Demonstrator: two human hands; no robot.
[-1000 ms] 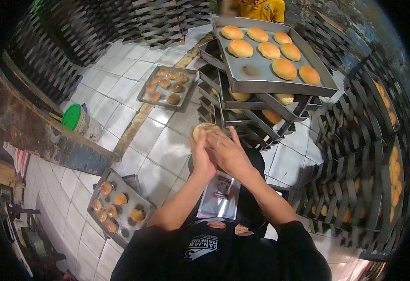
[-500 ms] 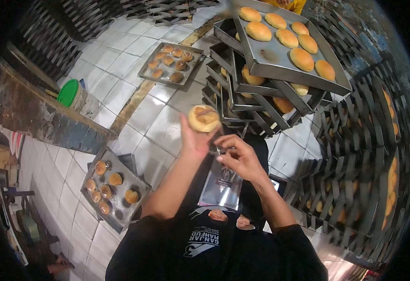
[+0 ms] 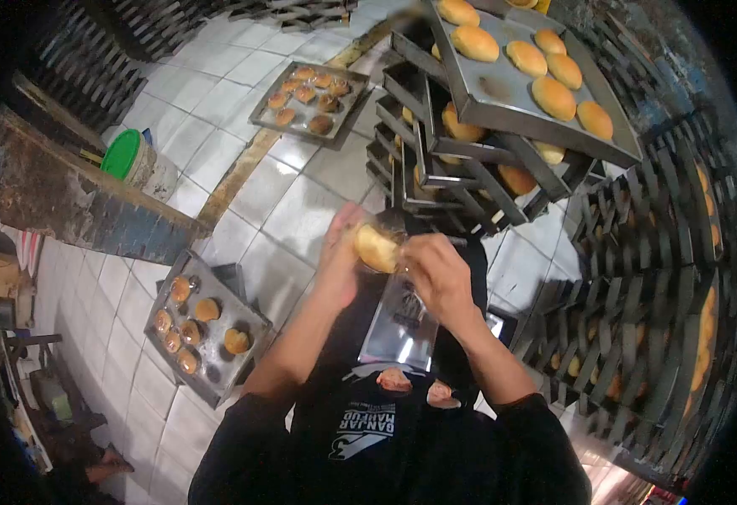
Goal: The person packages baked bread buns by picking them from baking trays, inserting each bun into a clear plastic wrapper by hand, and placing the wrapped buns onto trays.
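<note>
A round golden bun [image 3: 376, 251] is tilted between my two hands above my lap, with clear plastic around at least part of it. My left hand [image 3: 340, 257] grips the bun from its left side. On the other side, the fingers of my right hand [image 3: 440, 276] are pinched on the edge of the clear plastic bag [image 3: 392, 222]. Some fingertips are hidden behind the bun and blurred. Below the hands, a stack of flat clear plastic bags [image 3: 395, 332] with dark print lies on my lap.
Stacked metal trays [image 3: 503, 126] of buns rise ahead on the right. A tray of wrapped buns [image 3: 309, 99] lies on the tiled floor ahead, another tray [image 3: 208, 324] at left. A green-lidded bucket [image 3: 122, 155] stands by a worn beam [image 3: 82, 189]. More bun trays [image 3: 629, 337] are stacked at right.
The bun has gone from lying face-up on my open left palm to being tilted, with plastic around it. Both hands have come closer together, and the bun is lower.
</note>
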